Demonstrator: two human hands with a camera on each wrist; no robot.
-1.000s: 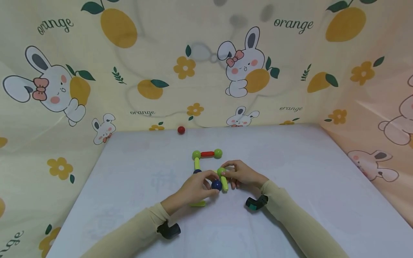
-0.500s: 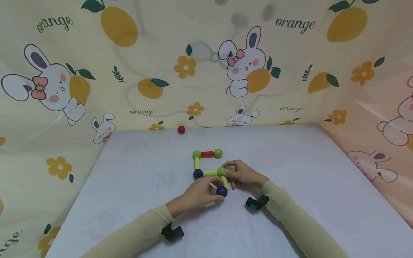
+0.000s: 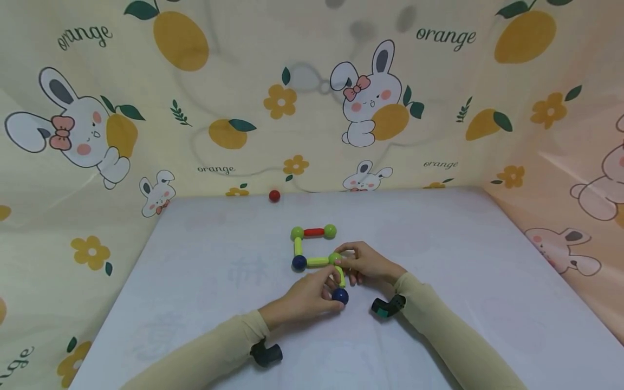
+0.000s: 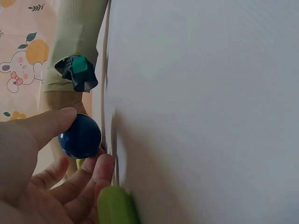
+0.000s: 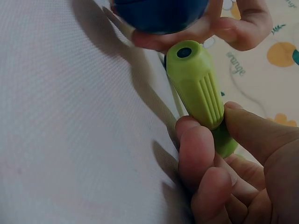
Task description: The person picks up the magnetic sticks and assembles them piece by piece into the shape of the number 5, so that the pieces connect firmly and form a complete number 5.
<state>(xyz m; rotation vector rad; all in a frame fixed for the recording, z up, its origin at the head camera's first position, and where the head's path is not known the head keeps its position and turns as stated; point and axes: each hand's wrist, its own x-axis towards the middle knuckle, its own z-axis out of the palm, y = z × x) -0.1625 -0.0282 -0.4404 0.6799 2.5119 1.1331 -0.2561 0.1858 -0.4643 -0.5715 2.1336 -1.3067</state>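
Observation:
In the head view, my left hand (image 3: 306,295) holds a dark blue ball (image 3: 340,296) between thumb and fingers. The ball is near the free end of a yellow-green ribbed rod (image 5: 196,88); in the right wrist view a gap separates them. My right hand (image 3: 365,261) pinches the light green ball (image 3: 335,259) at the rod's other end. From that ball, another rod (image 3: 318,261) runs left to a second blue ball (image 3: 299,263). Low in the left wrist view, a yellow-green rod (image 4: 116,205) shows beside my left fingers; whether they touch it is unclear.
Beyond the hands, the joined chain continues through a rod (image 3: 298,246), a green ball (image 3: 297,233), a red rod (image 3: 314,232) and an end green ball (image 3: 330,231). A loose red ball (image 3: 274,196) sits at the white table's (image 3: 195,260) back edge, before a printed cloth.
My left hand has moved right and toward the front with the blue ball, to the rod's free end. This uncovers the chain's blue ball and rod. My right hand stays in place.

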